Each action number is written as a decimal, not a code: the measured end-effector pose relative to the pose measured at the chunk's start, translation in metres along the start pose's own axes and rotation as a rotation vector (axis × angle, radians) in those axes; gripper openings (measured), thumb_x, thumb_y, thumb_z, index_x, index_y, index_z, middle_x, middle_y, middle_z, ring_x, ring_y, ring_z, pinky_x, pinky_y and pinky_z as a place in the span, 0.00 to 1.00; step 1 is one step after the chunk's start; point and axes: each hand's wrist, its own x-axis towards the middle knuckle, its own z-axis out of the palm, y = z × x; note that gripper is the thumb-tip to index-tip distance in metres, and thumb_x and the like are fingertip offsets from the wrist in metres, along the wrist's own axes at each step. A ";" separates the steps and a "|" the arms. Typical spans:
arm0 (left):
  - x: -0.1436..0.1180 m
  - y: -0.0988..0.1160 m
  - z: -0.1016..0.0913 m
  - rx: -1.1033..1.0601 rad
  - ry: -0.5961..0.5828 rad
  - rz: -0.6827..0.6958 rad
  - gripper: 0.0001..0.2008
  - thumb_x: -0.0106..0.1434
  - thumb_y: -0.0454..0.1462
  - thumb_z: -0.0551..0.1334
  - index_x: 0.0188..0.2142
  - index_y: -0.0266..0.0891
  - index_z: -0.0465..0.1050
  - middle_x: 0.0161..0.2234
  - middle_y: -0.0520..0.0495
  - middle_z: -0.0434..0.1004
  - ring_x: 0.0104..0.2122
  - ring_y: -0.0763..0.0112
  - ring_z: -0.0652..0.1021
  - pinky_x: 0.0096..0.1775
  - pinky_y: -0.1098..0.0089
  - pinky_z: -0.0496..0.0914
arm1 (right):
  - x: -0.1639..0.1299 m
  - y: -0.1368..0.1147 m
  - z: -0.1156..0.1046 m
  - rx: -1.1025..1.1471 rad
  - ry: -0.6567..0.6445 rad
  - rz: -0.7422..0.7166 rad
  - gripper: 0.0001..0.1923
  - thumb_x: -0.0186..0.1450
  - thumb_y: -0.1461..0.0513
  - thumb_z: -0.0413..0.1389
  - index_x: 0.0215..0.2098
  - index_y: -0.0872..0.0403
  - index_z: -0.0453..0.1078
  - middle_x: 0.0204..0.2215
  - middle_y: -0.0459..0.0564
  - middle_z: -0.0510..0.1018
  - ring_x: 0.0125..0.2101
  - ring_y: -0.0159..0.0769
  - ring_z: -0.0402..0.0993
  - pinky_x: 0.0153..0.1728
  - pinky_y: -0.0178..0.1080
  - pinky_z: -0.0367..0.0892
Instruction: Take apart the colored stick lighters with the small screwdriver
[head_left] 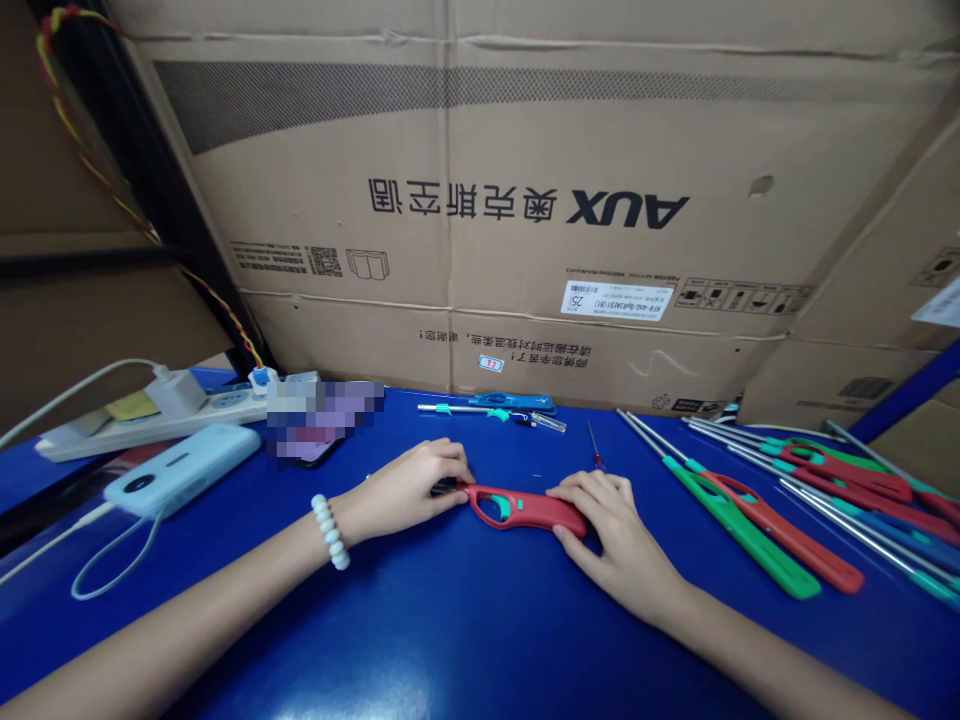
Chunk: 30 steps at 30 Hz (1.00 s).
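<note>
I see my left hand (409, 487) with its grip pinched on the front end of a red plastic long-nosed lighter body with a teal trigger (525, 508), and my right hand (611, 530) with its grip closed over the rear end. The lighter lies flat on the glossy blue tabletop (465, 620), stretched between both hands. It has an oval trigger opening. To the right, more red and green lighters with metal tubes (780, 520) lie in a row.

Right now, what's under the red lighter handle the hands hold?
Bare blue table under the red lighter handle. Left hand covers its front end; right hand covers its rear.
</note>
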 end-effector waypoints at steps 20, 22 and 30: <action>0.001 0.001 0.005 0.122 0.003 0.035 0.05 0.67 0.35 0.58 0.37 0.37 0.72 0.37 0.48 0.72 0.39 0.67 0.72 0.45 0.65 0.64 | 0.000 0.003 0.001 0.001 -0.026 0.018 0.10 0.63 0.64 0.53 0.43 0.52 0.68 0.38 0.52 0.72 0.41 0.42 0.68 0.45 0.49 0.59; 0.001 0.004 0.004 0.188 -0.004 0.042 0.05 0.67 0.34 0.58 0.36 0.37 0.72 0.37 0.48 0.71 0.39 0.66 0.72 0.46 0.64 0.63 | 0.001 0.003 0.001 0.000 -0.046 0.019 0.10 0.64 0.64 0.52 0.44 0.51 0.69 0.38 0.52 0.72 0.40 0.42 0.68 0.43 0.48 0.61; 0.001 0.029 0.009 0.673 -0.078 0.099 0.08 0.66 0.28 0.55 0.33 0.33 0.72 0.35 0.43 0.71 0.36 0.62 0.71 0.40 0.63 0.64 | 0.003 0.002 -0.008 -0.029 -0.110 0.032 0.11 0.65 0.62 0.54 0.46 0.50 0.70 0.37 0.50 0.73 0.39 0.40 0.70 0.42 0.46 0.65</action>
